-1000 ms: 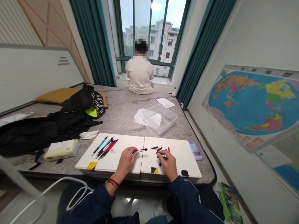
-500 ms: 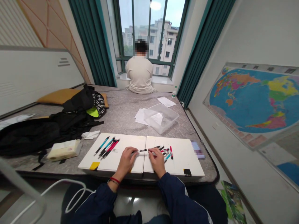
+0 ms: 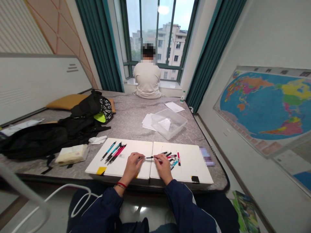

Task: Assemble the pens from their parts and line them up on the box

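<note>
Over the seam of two white boards (image 3: 143, 145), my left hand (image 3: 133, 164) and my right hand (image 3: 163, 165) pinch opposite ends of a slim black pen (image 3: 149, 157). The pen lies level between the fingertips, and my fingers cover its ends. Beside my right hand, loose pen parts (image 3: 179, 158) in black, red and blue are scattered on the right board, some partly hidden by that hand. Several assembled pens (image 3: 113, 153) in blue, black and red lie side by side on the left board.
A clear plastic bin (image 3: 170, 124) and papers (image 3: 147, 122) lie beyond the boards. At the left are a tissue pack (image 3: 72, 154) and a black backpack (image 3: 60, 129). A phone (image 3: 207, 156) lies by the right edge. A person (image 3: 147, 79) sits facing the window.
Both hands keep their pinch, and my right fingertips have moved slightly left against the pen. White marking on the pen no longer shows. The whole view has shifted a little.
</note>
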Demonstrator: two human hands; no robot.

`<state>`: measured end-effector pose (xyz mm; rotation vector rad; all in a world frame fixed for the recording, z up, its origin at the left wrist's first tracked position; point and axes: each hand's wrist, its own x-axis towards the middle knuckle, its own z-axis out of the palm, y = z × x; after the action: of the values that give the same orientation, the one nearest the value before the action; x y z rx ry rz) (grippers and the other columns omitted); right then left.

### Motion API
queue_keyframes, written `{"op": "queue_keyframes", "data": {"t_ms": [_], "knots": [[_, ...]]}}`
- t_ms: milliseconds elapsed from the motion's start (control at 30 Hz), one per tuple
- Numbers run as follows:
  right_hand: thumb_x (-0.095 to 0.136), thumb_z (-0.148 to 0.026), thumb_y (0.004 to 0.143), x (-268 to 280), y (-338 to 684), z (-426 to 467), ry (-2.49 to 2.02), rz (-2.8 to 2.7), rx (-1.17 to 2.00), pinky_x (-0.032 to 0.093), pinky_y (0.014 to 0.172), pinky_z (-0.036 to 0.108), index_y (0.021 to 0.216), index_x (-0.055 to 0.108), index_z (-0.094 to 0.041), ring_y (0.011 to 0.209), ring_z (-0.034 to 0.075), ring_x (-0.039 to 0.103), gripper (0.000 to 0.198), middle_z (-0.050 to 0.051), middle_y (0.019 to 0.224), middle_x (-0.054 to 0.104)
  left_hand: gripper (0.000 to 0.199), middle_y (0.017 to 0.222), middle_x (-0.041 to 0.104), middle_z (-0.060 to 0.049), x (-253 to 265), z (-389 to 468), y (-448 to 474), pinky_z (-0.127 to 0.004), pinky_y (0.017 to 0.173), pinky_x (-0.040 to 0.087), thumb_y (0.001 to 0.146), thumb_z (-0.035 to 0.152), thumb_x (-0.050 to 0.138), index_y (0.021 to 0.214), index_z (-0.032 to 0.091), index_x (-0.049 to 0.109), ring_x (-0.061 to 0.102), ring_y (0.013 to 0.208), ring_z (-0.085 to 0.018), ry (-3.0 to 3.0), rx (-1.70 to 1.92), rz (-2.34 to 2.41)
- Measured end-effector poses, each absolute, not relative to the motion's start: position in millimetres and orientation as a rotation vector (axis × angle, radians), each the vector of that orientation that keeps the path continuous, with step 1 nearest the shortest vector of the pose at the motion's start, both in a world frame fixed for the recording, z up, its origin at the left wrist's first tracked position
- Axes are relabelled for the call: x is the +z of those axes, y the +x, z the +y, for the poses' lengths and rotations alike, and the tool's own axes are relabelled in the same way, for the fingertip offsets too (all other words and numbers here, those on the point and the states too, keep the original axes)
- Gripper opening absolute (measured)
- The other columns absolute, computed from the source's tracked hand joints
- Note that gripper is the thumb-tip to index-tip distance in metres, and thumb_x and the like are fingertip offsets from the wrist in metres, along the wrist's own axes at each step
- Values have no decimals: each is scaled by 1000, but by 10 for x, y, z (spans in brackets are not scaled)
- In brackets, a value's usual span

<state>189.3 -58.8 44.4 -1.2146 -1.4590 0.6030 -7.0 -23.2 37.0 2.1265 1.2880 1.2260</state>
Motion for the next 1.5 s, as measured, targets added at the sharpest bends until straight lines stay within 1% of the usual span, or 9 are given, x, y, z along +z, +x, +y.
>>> {"op": "queue_keyframes", "data": {"t_ms": [133, 433, 633, 800, 1033, 1133, 1300, 1500], "knots": [[54, -20, 90, 425, 1885, -586, -1207, -1492, 568, 49, 74, 30, 95, 72, -20, 84, 19, 59, 18, 6, 89, 62, 12, 90, 67, -5, 376, -235, -77, -39, 84, 48, 83, 22, 62, 92, 23, 69, 58, 93, -23, 2120, 1221, 1297], [54, -18, 88, 384, 1896, -566, -1231, -1449, 568, 50, 70, 28, 94, 72, -20, 84, 18, 59, 18, 6, 90, 61, 11, 90, 68, -5, 362, -226, -79, -38, 85, 47, 84, 21, 61, 91, 23, 69, 58, 93, -22, 2130, 1211, 1300], [55, -21, 88, 381, 1891, -562, -1240, -1476, 595, 50, 69, 28, 94, 72, -19, 81, 18, 59, 18, 6, 90, 61, 11, 89, 68, -5, 372, -225, -74, -38, 84, 48, 83, 21, 62, 90, 23, 70, 58, 92, -22, 2131, 1213, 1277], [56, -24, 89, 407, 1893, -568, -1227, -1492, 609, 49, 69, 29, 94, 72, -20, 80, 18, 60, 18, 6, 88, 64, 12, 90, 68, -5, 377, -226, -91, -39, 86, 50, 81, 22, 64, 90, 24, 71, 59, 93, -22, 2063, 1245, 1263], [59, -24, 85, 397, 1918, -566, -1237, -1470, 644, 49, 66, 27, 93, 72, -20, 82, 19, 63, 15, 6, 91, 69, 11, 90, 68, -4, 323, -211, -100, -41, 89, 50, 80, 22, 64, 88, 25, 71, 59, 97, -22, 2058, 1282, 1281], [60, -25, 85, 369, 1921, -555, -1257, -1456, 649, 50, 67, 28, 90, 72, -19, 82, 19, 64, 14, 6, 90, 70, 12, 91, 68, -4, 314, -205, -103, -41, 89, 50, 81, 24, 64, 90, 25, 72, 59, 98, -23, 2063, 1266, 1278], [62, -27, 85, 314, 1920, -541, -1281, -1441, 636, 51, 72, 31, 92, 73, -20, 84, 21, 65, 15, 7, 91, 72, 12, 92, 68, -5, 321, -215, -109, -42, 90, 50, 82, 26, 63, 92, 25, 72, 59, 99, -23, 2055, 1267, 1273], [62, -31, 85, 306, 1922, -537, -1294, -1440, 638, 51, 70, 31, 90, 73, -20, 81, 20, 66, 16, 7, 88, 72, 13, 94, 66, -6, 297, -213, -121, -43, 92, 50, 83, 26, 62, 91, 24, 71, 58, 100, -23, 2038, 1269, 1266]]}}
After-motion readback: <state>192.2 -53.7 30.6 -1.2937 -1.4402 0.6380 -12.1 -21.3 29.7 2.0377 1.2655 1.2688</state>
